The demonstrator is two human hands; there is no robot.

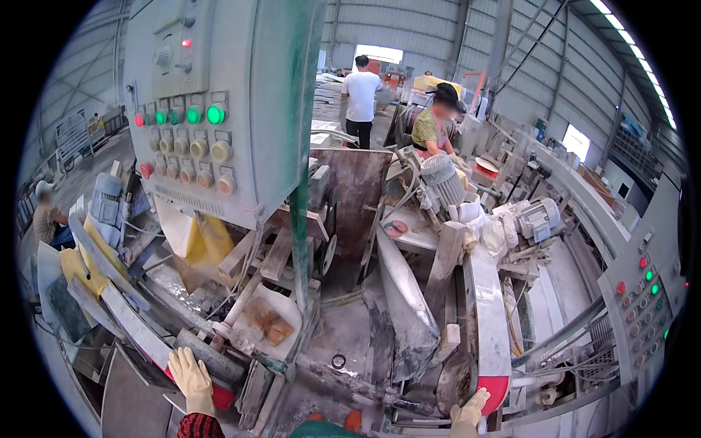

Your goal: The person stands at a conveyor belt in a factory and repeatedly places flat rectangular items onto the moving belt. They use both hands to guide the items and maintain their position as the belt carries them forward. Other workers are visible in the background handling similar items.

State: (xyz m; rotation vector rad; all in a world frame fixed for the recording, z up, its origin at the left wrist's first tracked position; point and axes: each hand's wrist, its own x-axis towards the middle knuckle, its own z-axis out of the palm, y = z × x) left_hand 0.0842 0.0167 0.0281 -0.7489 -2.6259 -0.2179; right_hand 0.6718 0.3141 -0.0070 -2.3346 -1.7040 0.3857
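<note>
My left hand (191, 381), in a cream rubber glove and a red-and-black checked sleeve, rests with outstretched fingers on the red end (223, 398) of a long machine bed. A pale grey strip (130, 319) runs away from it to the far left. On the other side my right hand (469, 407), gloved alike, lays its fingers on the rounded red end (494, 390) of a second bed. Along that bed extends another pale grey strip (488, 314). Both hands appear to hold nothing. Part of the right palm is hidden from sight.
A control cabinet (212, 109) with lit green buttons hangs at upper left; another control panel (642, 299) stands at right. Motors (442, 181), a grey sheet (405, 292) and wooden blocks crowd the middle. Across the machines a person (434, 128) works; another person (361, 95) stands farther back.
</note>
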